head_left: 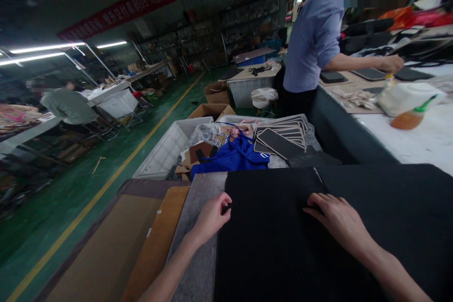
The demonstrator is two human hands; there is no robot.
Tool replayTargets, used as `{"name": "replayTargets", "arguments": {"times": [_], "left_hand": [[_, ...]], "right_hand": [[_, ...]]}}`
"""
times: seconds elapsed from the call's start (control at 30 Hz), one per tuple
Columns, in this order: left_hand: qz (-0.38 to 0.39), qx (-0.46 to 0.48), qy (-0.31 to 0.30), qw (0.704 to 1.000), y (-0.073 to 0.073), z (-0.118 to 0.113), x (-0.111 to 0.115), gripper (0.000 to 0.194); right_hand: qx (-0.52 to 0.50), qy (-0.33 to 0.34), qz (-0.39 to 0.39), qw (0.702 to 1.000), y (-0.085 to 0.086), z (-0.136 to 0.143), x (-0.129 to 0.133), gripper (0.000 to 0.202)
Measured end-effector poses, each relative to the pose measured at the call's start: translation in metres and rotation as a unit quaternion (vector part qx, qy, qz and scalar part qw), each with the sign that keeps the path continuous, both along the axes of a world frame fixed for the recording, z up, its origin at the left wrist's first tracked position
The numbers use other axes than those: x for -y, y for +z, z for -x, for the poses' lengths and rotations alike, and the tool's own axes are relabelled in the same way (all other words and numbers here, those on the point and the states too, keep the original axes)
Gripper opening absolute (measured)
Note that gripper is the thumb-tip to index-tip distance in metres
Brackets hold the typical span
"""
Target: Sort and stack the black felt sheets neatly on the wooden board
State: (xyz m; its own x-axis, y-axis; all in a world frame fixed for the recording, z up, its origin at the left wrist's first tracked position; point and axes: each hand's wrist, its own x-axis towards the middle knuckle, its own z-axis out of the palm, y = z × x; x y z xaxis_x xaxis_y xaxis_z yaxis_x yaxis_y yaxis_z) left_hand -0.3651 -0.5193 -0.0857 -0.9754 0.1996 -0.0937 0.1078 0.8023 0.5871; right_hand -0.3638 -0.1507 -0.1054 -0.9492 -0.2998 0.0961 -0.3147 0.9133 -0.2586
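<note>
Pinching the left edge of the black felt sheet (283, 236) with my left hand (211, 217), I keep it aligned on the grey padded table (198, 226). My right hand (336, 219) lies open and flat on top, gripping nothing, pressing it still.

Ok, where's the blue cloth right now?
The blue cloth lies straight ahead in the head view, beyond the black felt sheet, heaped in the white bin just left of the stack of black pads.

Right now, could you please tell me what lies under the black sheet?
Grey felt padding shows beside the black sheet, under its left edge. How far it continues beneath is covered.
</note>
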Motion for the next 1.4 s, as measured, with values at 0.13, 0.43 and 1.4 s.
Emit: {"name": "replayTargets", "arguments": {"times": [0.13, 0.43, 1.4], "left_hand": [[0.031, -0.011, 0.003, 0.999, 0.001, -0.002, -0.002, 0.021], [0.114, -0.089, 0.024, 0.989, 0.012, -0.02, -0.01, 0.026], [0.232, -0.243, -0.065, 0.94, -0.038, -0.064, 0.01, 0.053]], "right_hand": [[-0.082, -0.038, -0.026, 0.996, 0.006, -0.013, -0.001, 0.037], [-0.166, -0.002, -0.039, 0.985, -0.015, -0.091, 0.048, 0.054], [-0.115, -0.084, -0.032, 0.989, 0.01, -0.143, 0.035, 0.042]]}}
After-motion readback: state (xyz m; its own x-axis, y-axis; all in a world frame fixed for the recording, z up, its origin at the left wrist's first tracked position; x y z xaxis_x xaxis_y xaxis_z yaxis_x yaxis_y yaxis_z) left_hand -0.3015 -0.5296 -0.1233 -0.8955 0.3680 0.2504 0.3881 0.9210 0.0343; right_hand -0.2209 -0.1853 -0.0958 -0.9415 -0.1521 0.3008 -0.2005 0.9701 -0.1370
